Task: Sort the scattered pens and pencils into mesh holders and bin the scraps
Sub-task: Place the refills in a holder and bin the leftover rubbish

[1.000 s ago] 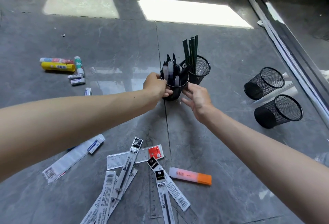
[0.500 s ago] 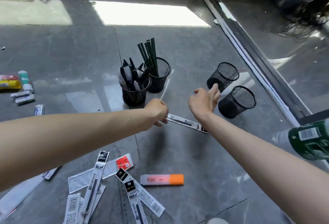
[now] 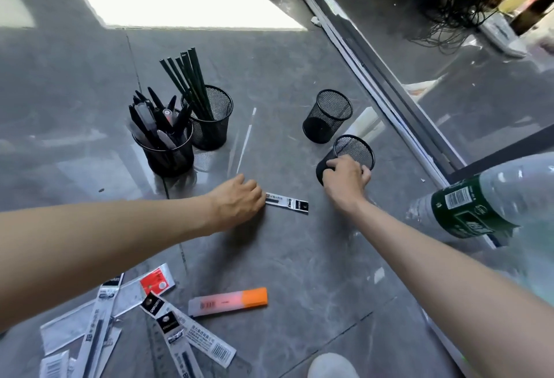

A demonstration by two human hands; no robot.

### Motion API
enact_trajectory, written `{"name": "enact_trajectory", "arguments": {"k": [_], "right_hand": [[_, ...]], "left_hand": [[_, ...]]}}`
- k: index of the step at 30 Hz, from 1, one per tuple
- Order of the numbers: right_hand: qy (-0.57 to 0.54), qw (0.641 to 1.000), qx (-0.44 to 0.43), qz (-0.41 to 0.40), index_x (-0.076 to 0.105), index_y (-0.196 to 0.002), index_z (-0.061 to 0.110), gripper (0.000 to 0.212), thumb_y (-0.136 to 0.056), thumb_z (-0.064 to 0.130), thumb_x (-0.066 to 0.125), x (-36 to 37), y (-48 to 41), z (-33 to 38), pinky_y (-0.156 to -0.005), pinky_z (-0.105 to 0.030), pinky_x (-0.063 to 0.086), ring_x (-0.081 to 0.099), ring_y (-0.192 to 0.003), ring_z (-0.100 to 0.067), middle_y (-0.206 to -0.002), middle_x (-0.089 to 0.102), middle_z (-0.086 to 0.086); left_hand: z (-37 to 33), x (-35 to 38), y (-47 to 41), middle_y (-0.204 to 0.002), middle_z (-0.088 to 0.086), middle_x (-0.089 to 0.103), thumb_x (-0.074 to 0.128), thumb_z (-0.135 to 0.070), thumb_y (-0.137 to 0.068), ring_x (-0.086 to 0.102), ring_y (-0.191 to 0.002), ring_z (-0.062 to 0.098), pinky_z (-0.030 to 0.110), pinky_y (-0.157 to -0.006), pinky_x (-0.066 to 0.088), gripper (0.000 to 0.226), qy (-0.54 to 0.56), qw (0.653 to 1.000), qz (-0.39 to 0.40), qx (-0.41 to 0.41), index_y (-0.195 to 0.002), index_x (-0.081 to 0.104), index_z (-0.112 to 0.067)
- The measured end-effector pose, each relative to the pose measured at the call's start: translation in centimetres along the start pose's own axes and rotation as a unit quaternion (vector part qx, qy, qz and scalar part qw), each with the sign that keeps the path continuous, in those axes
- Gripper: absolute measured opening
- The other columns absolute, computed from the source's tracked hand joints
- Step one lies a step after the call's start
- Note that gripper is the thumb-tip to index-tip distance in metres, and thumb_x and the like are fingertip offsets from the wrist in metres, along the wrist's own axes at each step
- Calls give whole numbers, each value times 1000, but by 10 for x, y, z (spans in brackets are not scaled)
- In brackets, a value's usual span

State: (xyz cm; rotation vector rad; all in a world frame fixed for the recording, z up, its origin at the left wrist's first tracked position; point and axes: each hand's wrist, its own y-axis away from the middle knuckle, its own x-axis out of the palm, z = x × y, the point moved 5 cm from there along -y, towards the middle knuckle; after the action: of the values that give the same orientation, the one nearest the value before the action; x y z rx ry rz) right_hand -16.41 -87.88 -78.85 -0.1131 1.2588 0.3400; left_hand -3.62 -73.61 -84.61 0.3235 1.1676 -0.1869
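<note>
Black mesh, head view: the nearer empty holder (image 3: 347, 158) lies tipped on the grey floor (image 3: 299, 257), its mouth turned up and away from the person; a second empty holder (image 3: 328, 116) stands just beyond it
Risk, holder: a round cup on its side on polished tile probably rolls or skids toward the door track (image 3: 389, 83) if the grip is loose
Risk, refill: the flat packaged refill (image 3: 287, 201) may slide under the fingertips instead of lifting, since it lies flush on the slick floor
Risk, filled holders: the pen holder (image 3: 168, 152) and the pencil holder (image 3: 209, 125) stand touching, near the left forearm; a careless sweep back could topple them
Right hand (image 3: 346, 178): curled over the tipped holder's side, fingers wrapped on the mesh, clamped on it as far as I can judge
Left hand (image 3: 236, 200): palm down, fingers drawn together on the near end of the refill pack; whether it pinches or merely presses, I cannot tell
Still to sort: wrappers and refill packs (image 3: 126, 326) lie heaped near the left elbow, an orange highlighter (image 3: 229, 302) beside them
Bin: none in sight
</note>
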Motion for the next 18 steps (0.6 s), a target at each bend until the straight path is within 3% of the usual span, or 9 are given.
{"name": "enact_trajectory", "arguments": {"k": [4, 7, 10, 12, 15, 18], "right_hand": [[-5, 999, -34, -4, 69, -94, 10, 26, -83, 4, 47, 13, 12, 19, -102, -28, 11, 44, -111, -23, -117, 56, -6], [-7, 998, -70, 7, 70, -95, 9, 25, -83, 5, 48, 19, 26, 38, -97, -26, 12, 44, -110, -22, -116, 56, -5], [-12, 991, -132, 31, 70, -98, 10, 28, -84, 5, 46, 25, 46, 63, -101, -27, 11, 42, -115, -22, -119, 55, -4], [-5, 983, -174, 52, 68, -107, 12, 32, -86, 6, 45, 32, 63, 81, -101, -27, 11, 42, -117, -22, -122, 54, -3], [-4, 972, -218, 85, 67, -113, 11, 34, -89, 7, 43, 43, 88, 109, -99, -26, 10, 42, -118, -22, -123, 54, -3], [-3, 960, -255, 115, 66, -115, 14, 34, -89, 11, 45, 54, 112, 133, -101, -27, 12, 41, -120, -22, -126, 52, -3]], "left_hand": [[-6, 0, 6, -57, 2, 54, 54, -7, -66, 49, -47, 19, 24, -42, 33, 10, -42, 998, -25, 34, -67, 62, -13], [-8, -1, 17, -56, 2, 53, 49, -7, -67, 49, -46, 19, 22, -40, 29, 14, -18, 999, -43, 27, -70, 61, -13], [-3, 0, 36, -62, 1, 56, 60, -12, -67, 53, -52, 18, 24, -41, 29, 11, 11, 999, -39, 16, -78, 61, -15], [4, -3, 56, -63, 2, 56, 52, -15, -73, 54, -54, 19, 25, -39, 32, 9, 29, 999, -44, 0, -77, 60, -15], [15, -4, 95, -61, 5, 52, 31, -11, -74, 51, -51, 22, 27, -33, 34, 27, 85, 992, -88, -16, -75, 58, -10], [22, 0, 136, -65, 6, 51, 35, -12, -67, 50, -53, 20, 24, -33, 23, 20, 102, 991, -81, -34, -81, 48, -10]]}}
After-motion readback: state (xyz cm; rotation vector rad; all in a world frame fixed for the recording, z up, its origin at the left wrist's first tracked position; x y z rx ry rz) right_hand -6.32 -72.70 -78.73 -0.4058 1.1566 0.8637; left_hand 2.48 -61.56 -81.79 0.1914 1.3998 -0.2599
